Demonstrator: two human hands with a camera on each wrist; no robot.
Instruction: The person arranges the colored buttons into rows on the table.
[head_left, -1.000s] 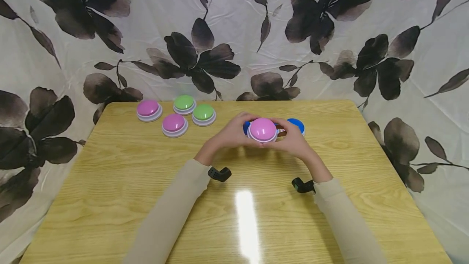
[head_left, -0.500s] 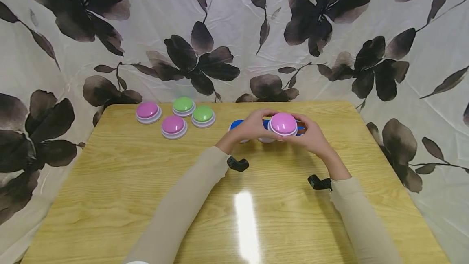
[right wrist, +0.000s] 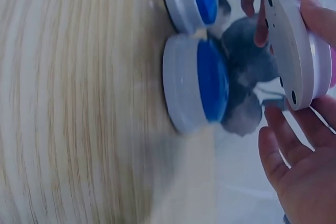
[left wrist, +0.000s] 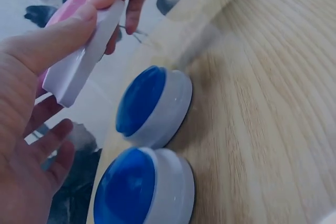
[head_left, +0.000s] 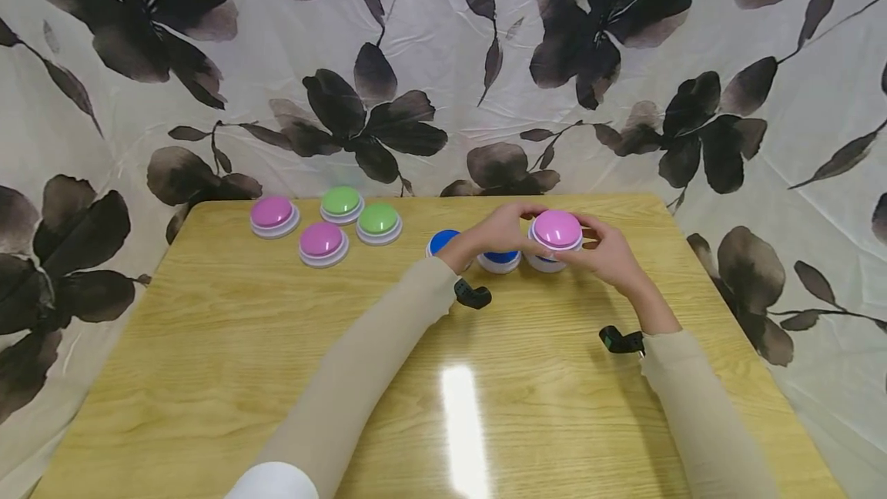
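Fingers point(right wrist: 286, 135): left hand point(head_left: 500, 232), right hand point(head_left: 611, 256) half-curled, pinching button point(head_left: 557, 229)
Underside point(right wrist: 287, 51): dark dots point(right wrist: 294, 97), right wrist view only, upper right
Button: glossy pink dome, white base

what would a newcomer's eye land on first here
Probably the glossy pink button, held up between the left hand and right hand above the rightmost blue button. Next, perhaps, the big dark flowers printed on the pale cloth behind the table, then two green buttons and two more pink ones at its far left.
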